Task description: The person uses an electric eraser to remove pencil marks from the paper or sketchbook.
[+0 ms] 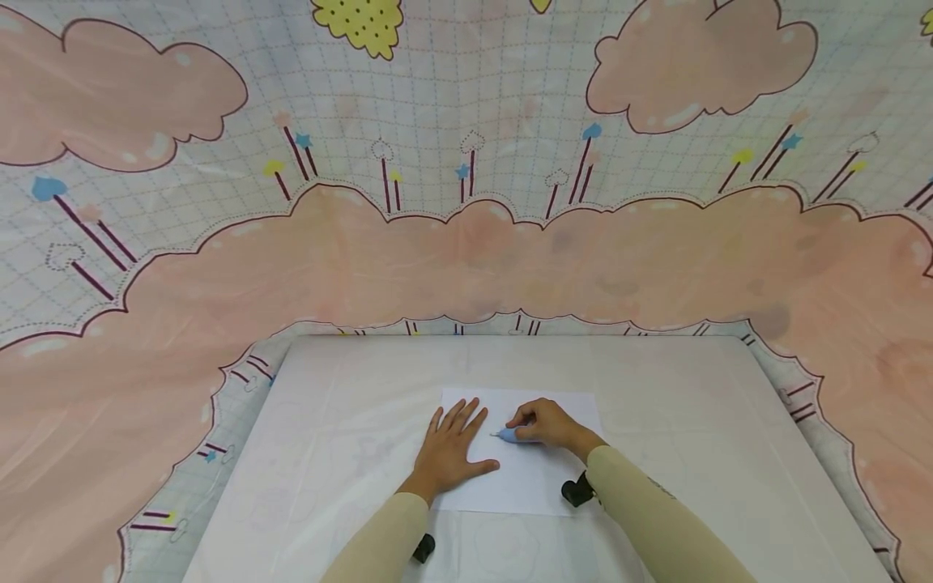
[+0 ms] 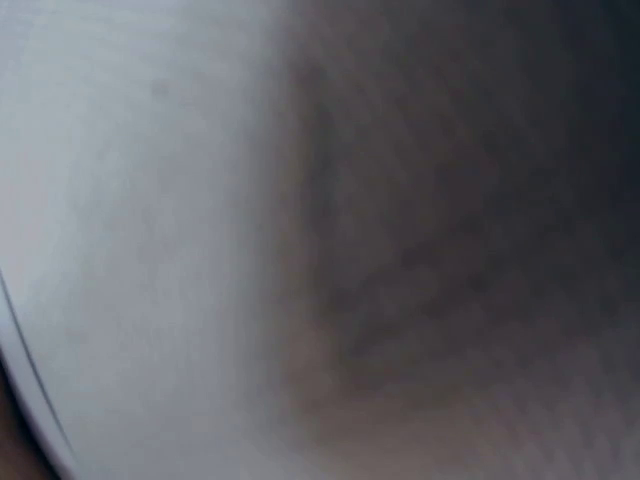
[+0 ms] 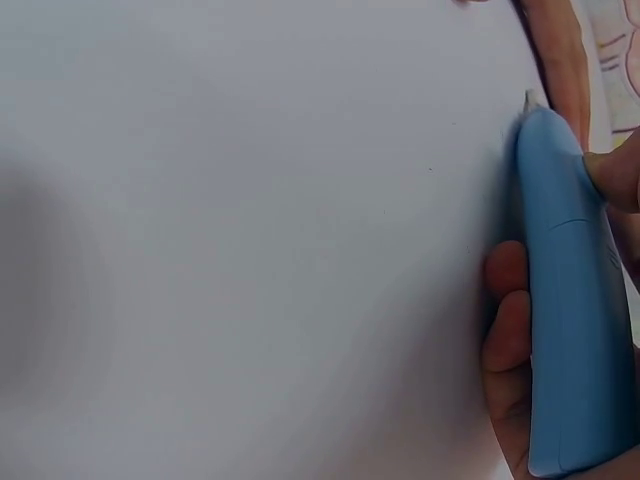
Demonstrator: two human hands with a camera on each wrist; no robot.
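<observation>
A white sheet of paper [image 1: 528,490] lies on the table. My left hand [image 1: 450,450] rests flat on its left part, fingers spread and thumb pointing right. My right hand [image 1: 550,423] grips a blue, rounded tool [image 3: 572,320] that looks like an electric eraser, its slim pale tip [image 3: 531,100] pointing left toward the left hand. In the right wrist view the thumb [image 3: 615,175] presses the body near the front, and curled fingers [image 3: 508,330] support the other side. A few tiny dark specks show on the paper. The left wrist view is dark and blurred.
A pale cover spreads over the table [image 1: 350,405]. Behind and beside it hangs patterned cloth [image 1: 466,259] with pink clouds. A black wrist camera [image 1: 578,490] sits under the right sleeve, another black camera [image 1: 423,548] beside the left sleeve.
</observation>
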